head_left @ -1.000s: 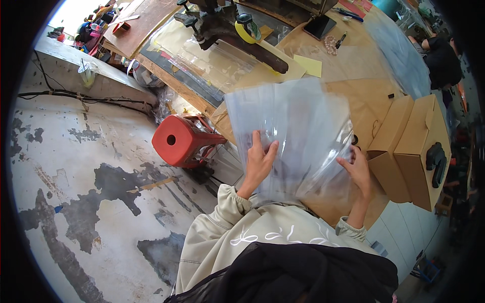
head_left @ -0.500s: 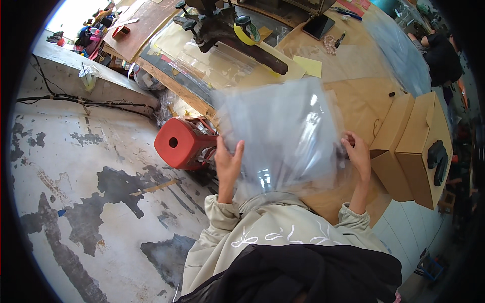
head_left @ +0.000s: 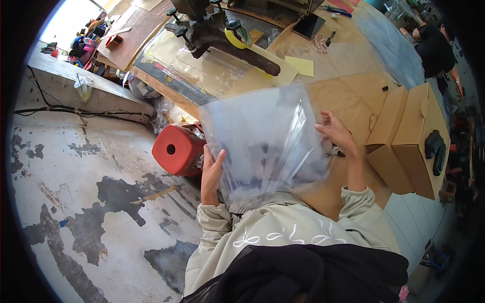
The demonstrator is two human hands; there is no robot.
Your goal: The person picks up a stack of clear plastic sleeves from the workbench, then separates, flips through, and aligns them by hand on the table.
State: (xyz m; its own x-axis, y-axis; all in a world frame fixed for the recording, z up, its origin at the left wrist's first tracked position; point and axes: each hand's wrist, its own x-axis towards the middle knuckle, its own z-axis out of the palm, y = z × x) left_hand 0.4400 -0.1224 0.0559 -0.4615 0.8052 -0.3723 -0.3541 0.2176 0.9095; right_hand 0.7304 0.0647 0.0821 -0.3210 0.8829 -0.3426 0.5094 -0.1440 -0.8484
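A stack of clear plastic sheets (head_left: 257, 129), shiny and slightly creased, lies in front of my body, its near edge against my sweatshirt. At its left edge my left hand (head_left: 211, 174) holds it, thumb on top and fingers along the side, partly hidden. My right hand (head_left: 337, 134) is raised beside the right edge, its fingers loosely bent and apart with nothing in them; whether a fingertip brushes the plastic I cannot tell. Brown paper (head_left: 348, 96) covers the worktable below.
A red stool (head_left: 169, 149) stands left of the table. Cardboard boxes (head_left: 417, 141) with a black tool (head_left: 434, 151) are at the right. Beyond the sheets are a clamping machine (head_left: 237, 53), tape roll (head_left: 237, 38), yellow note (head_left: 299, 65), phone (head_left: 308, 26) and beads (head_left: 321, 43). A person (head_left: 434, 48) sits far right.
My right hand has come away from the sheets' right edge and risen, its fingers spreading. My left hand stays on the left edge. The stack has turned slightly.
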